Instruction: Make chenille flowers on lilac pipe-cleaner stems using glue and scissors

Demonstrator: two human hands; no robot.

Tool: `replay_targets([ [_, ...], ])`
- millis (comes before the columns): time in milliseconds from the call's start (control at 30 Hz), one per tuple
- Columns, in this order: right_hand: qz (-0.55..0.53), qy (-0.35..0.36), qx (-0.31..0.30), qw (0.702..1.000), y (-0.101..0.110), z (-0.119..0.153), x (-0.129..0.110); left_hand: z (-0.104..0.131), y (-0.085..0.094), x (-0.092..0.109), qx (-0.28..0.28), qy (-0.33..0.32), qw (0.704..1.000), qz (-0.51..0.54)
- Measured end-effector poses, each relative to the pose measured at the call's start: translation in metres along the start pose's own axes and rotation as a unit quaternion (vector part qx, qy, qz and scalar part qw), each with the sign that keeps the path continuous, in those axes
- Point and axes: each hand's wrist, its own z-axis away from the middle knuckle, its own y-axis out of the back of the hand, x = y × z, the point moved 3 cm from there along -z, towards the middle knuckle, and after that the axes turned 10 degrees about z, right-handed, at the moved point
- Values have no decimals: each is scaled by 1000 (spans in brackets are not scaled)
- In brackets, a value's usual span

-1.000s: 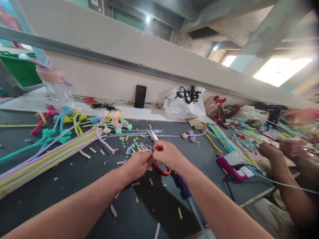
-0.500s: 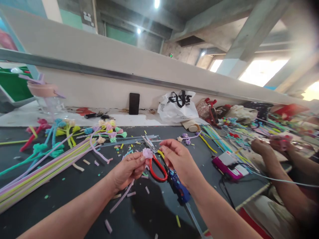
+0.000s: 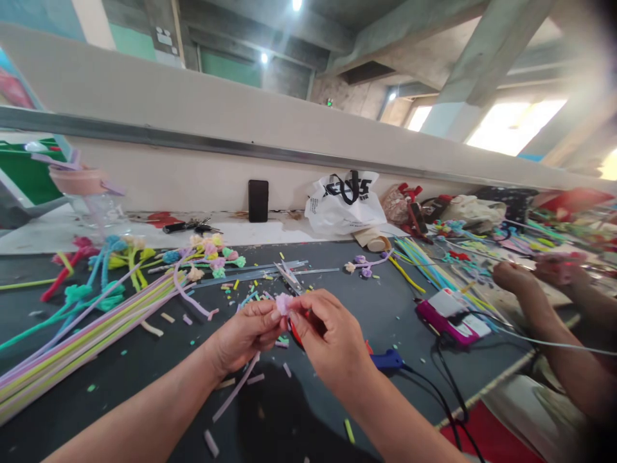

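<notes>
Near the middle of the table my left hand (image 3: 250, 328) is closed, pinching a small lilac pipe-cleaner flower (image 3: 283, 303). A lilac stem (image 3: 236, 389) hangs below that hand. My right hand (image 3: 325, 325) is closed too, its thumb and fingertips meeting at the flower's right side. Beneath and behind the hands lie scissors (image 3: 288, 278); their blades show, while the red handles are mostly covered. A blue glue gun (image 3: 388, 360) with a black cord rests right of my right wrist, partly hidden by the arm.
Long pastel pipe cleaners (image 3: 96, 328) and finished flowers (image 3: 214, 252) lie left. Glue sticks (image 3: 260, 273) and cut scraps are scattered behind the hands. A phone (image 3: 258, 200) and white bag (image 3: 343, 202) stand at the back. A magenta box (image 3: 450, 321) and a co-worker's hands (image 3: 513, 276) are right.
My right hand has moved left and down onto the flower, covering most of the scissors' red handles. The glue gun has turned and now shows farther right, its cord visible.
</notes>
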Motion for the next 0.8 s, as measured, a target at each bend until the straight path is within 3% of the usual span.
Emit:
replay_targets([
  [600,74,114,9,991,-7,5,7,-2,-4,-1,-13,4,1000,-7],
  [800,61,73,15,995,-1,6,9,-2,-4,0,-20,5,1000,9],
])
